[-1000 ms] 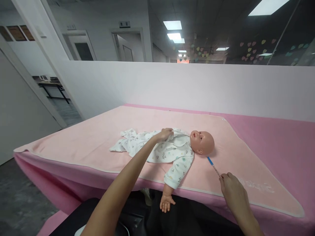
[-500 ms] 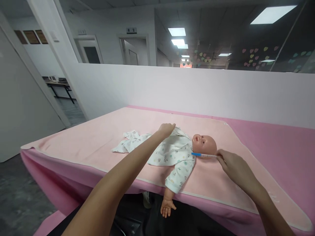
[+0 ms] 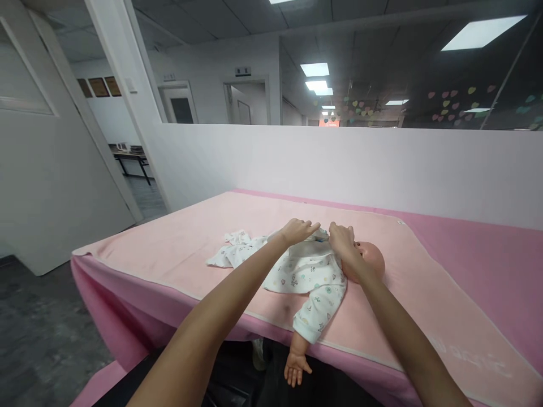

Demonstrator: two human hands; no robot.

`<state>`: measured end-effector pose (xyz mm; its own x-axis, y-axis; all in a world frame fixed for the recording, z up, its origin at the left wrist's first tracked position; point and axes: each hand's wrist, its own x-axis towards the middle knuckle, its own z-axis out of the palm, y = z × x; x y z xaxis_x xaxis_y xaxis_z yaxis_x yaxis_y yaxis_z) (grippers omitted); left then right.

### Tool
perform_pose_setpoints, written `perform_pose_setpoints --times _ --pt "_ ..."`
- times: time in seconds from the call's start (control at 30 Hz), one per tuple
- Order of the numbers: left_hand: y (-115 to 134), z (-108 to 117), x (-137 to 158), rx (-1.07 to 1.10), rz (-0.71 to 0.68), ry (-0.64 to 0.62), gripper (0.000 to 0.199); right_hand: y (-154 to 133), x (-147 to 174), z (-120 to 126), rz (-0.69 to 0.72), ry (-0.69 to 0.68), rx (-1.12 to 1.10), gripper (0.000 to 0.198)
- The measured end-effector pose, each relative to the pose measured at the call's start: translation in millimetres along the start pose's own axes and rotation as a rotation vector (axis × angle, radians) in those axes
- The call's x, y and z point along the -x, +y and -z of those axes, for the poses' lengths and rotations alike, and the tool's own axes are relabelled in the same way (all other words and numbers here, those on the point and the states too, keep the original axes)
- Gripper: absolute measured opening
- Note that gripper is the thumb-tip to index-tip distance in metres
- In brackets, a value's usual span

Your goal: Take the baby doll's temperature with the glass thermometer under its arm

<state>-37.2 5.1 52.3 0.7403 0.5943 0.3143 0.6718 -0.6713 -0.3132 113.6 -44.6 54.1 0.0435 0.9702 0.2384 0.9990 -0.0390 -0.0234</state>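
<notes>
The right hand, pinched on the blue-tipped stick, has moved from beside the doll's head to its upper chest, tip toward nine o'clock, while the left hand still grips the white shirt at the right hand's nine o'clock.

1 head camera, close above pink-covered table, facing forward-down, white wall beyond.

Stick mostly hidden, doll's head partly

no legible text or signs
</notes>
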Motion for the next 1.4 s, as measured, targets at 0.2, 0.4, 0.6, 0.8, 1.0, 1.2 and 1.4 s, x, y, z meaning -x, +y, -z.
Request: perform_pose_setpoints --times 0.2,0.4,0.6,0.8,1.0,1.2,1.4 --pt "9 -3 2 -0.015 -0.088 -0.005 0.026 -11 -18 -23 -0.033 -0.018 0.003 0.017" --pt "13 -10 19 -0.014 -0.170 0.033 0.034 -1 -2 -13 0.058 0.070 0.031 0.017" --pt "-2 -17 40 0.003 -0.189 0.047 0.038 16 20 -7 0.194 0.164 0.048 0.023" --pt "-23 -11 68 0.111 -0.268 0.005 0.027 33 33 -16 0.251 0.169 0.033 0.027" --pt "-37 -6 98 -0.034 -0.545 0.059 0.024 39 49 -20 0.376 0.189 -0.026 0.030" --pt "-58 5 101 -0.161 -0.712 0.170 0.009 72 51 -14 0.328 0.162 -0.359 0.030" --pt "-49 12 37 -0.265 -0.569 0.176 0.019 113 26 -33 -0.024 0.082 -0.851 0.037"
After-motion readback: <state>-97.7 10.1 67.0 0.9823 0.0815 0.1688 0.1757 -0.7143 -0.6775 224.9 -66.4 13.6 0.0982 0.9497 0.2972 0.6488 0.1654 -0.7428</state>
